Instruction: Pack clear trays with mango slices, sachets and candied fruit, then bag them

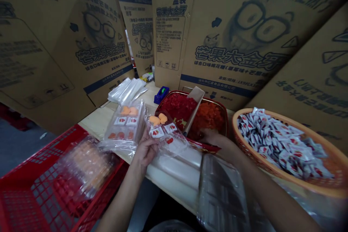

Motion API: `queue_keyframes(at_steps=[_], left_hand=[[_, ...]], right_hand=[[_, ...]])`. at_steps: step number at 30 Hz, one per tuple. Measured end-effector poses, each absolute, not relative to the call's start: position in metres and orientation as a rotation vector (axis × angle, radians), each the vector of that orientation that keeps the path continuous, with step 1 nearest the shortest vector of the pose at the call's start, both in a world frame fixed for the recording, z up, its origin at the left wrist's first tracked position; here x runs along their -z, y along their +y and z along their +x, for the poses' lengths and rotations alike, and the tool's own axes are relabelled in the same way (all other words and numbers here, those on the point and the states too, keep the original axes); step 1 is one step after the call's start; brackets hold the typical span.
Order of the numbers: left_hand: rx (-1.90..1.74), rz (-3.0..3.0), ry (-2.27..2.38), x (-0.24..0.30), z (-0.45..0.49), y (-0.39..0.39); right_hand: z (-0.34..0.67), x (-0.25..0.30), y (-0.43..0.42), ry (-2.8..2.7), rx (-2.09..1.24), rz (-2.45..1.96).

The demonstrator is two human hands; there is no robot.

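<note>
My left hand (146, 149) grips the near edge of a clear plastic tray (165, 132) that holds two orange candies, small red-and-white sachets and a red sweet. My right hand (210, 137) reaches into the red tub (217, 107) of loose red and orange candies, which a cardboard divider (193, 110) splits in two. Its fingers are curled among the candies and partly hidden. To the left of the held tray lies a stack of filled clear trays (123, 125) on the table.
An orange basket (282, 174) of white-and-red sachets sits at right. A red crate (40, 195) with filled trays stands lower left. Empty clear trays (225, 195) lie near the front edge. Plastic bags (126, 90), a blue tape dispenser (161, 94) and large printed cartons (231, 36) stand behind.
</note>
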State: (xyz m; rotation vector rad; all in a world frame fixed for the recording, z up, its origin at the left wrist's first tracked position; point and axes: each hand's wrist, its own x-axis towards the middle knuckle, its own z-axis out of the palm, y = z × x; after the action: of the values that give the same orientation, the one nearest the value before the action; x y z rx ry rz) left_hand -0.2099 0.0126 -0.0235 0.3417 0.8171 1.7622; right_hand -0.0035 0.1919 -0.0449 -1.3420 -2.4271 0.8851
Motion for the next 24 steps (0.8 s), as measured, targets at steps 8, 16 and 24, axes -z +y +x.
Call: queue_keyframes(at_steps=[8, 16, 24], left_hand=[[-1.789, 0.349, 0.789, 0.019, -0.207, 0.015], [-1.786, 0.360, 0.796, 0.014, -0.199, 0.016], [-1.833, 0.355, 0.820, 0.014, -0.194, 0.015]], right_hand=[[0.015, 0.026, 0.196, -1.912, -1.389, -1.330], [-0.013, -0.036, 0.137, -1.831, -1.815, -0.972], [-0.062, -0.041, 0.092, -2.278, -1.686, -0.704]])
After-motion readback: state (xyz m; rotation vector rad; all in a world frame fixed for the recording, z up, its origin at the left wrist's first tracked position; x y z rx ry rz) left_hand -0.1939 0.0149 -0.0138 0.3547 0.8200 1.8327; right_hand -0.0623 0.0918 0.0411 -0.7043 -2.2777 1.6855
